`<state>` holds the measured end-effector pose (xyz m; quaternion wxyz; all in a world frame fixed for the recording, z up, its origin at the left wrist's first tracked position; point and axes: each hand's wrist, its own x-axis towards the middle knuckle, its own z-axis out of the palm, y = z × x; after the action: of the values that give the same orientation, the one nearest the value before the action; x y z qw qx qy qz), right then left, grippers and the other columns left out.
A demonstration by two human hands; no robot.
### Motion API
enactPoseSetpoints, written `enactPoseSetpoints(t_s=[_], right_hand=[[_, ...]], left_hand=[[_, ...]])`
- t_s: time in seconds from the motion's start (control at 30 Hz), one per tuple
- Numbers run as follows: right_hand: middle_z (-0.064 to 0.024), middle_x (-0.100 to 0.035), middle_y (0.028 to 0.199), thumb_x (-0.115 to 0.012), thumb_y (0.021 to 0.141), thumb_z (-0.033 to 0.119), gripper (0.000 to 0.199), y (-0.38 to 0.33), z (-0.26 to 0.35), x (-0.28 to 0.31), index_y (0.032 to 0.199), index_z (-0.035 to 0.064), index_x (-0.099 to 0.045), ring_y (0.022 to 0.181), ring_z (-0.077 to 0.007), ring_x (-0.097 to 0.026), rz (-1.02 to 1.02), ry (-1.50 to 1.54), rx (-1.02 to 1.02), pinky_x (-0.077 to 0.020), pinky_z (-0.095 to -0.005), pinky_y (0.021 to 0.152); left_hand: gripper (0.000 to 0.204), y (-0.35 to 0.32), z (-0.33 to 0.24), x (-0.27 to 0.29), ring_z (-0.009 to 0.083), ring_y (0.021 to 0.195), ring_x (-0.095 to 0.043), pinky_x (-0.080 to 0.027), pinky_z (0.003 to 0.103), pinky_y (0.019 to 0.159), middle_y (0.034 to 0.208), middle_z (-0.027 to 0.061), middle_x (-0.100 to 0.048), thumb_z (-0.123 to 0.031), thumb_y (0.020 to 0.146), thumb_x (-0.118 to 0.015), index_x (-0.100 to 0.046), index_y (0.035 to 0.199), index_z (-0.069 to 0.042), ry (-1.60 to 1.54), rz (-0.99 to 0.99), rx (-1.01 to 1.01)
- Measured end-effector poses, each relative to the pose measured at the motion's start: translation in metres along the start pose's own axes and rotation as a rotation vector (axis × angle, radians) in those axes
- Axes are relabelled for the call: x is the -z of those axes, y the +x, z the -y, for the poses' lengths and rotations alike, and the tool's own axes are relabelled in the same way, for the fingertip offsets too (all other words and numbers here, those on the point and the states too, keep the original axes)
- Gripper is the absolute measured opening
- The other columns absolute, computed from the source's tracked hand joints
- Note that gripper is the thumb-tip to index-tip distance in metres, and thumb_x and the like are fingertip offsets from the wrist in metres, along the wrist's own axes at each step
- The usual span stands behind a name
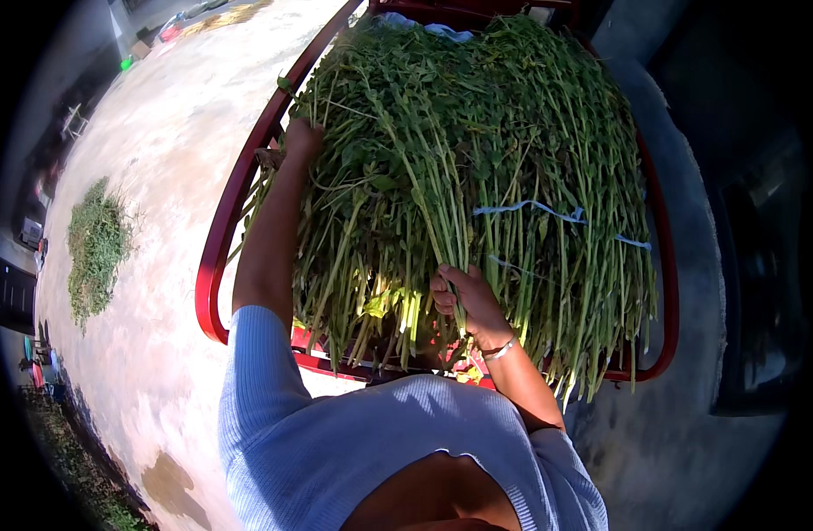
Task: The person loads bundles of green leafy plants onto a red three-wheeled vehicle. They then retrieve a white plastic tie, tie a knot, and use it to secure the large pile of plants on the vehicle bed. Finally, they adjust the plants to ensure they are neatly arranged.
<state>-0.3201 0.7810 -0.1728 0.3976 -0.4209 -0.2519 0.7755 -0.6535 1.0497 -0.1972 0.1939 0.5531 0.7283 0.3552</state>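
A large heap of leafy green stalks (548,133) fills a red-railed cart bed in front of me, with leafy tops away from me and cut ends toward me. My right hand (464,301), with a silver bracelet at its wrist, is closed around a small bunch of stalks (437,212) near their lower ends. That bunch slants up and left over the heap. My left hand (302,140) reaches to the heap's far left side and is closed at its edge, where thin stalks rise from it. Its fingertips are partly hidden.
The red rail (214,274) curves around the cart bed. Blue ties (530,208) cross stalks on the right. A loose green plant pile (99,252) lies on the sunlit concrete floor (172,354) at left. Shaded pavement borders the cart's right side.
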Motion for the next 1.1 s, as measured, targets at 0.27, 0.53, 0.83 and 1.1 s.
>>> enactPoseSetpoints(t_s=[0.27, 0.53, 0.83, 1.1], right_hand=[[0.0017, -0.045, 0.066, -0.053, 0.091, 0.017, 0.012, -0.004, 0.013, 0.019, 0.082, 0.0104, -0.048, 0.046, -0.0045, -0.038, 0.107, 0.194, 0.004, -0.0291, -0.0215, 0.041], [0.0021, -0.045, 0.062, -0.053, 0.091, 0.019, 0.017, 0.013, -0.018, 0.037, 0.077, 0.0109, -0.046, 0.044, -0.0042, -0.039, 0.171, 0.141, 0.053, -0.0292, -0.0224, 0.038], [0.0037, -0.044, 0.058, -0.056, 0.088, 0.019, 0.018, 0.016, -0.046, 0.024, 0.075, 0.0127, -0.046, 0.043, -0.0070, -0.038, 0.203, 0.218, -0.050, -0.0295, -0.0253, 0.041], [0.0028, -0.041, 0.054, -0.058, 0.087, 0.022, 0.028, -0.008, -0.034, 0.016, 0.066, 0.0128, -0.043, 0.042, -0.0088, -0.038, 0.059, 0.113, -0.064, -0.0285, -0.0256, 0.039]], left_hand=[[0.009, -0.075, -0.039, 0.070, 0.0088, 0.047, -0.044, -0.038, 0.023, 0.040, 0.062, 0.0018, -0.047, -0.005, 0.091, -0.042, -0.049, 0.094, -0.001, -1.036, 0.318, 0.207], [0.023, -0.197, -0.070, 0.140, 0.0028, 0.051, -0.039, -0.029, 0.015, 0.038, 0.072, 0.0012, -0.050, -0.010, 0.094, -0.040, -0.050, 0.108, 0.006, -1.179, 0.469, 0.295], [0.015, -0.344, -0.051, 0.033, 0.0045, 0.047, -0.037, -0.029, 0.018, 0.039, 0.066, -0.0007, -0.046, -0.006, 0.089, -0.041, -0.054, 0.095, -0.001, -1.068, 0.206, 0.344], [0.017, -0.367, -0.078, -0.021, 0.0062, 0.046, -0.039, -0.029, 0.020, 0.041, 0.064, -0.0028, -0.046, -0.012, 0.092, -0.042, -0.055, 0.099, -0.004, -1.169, 0.239, 0.422]])
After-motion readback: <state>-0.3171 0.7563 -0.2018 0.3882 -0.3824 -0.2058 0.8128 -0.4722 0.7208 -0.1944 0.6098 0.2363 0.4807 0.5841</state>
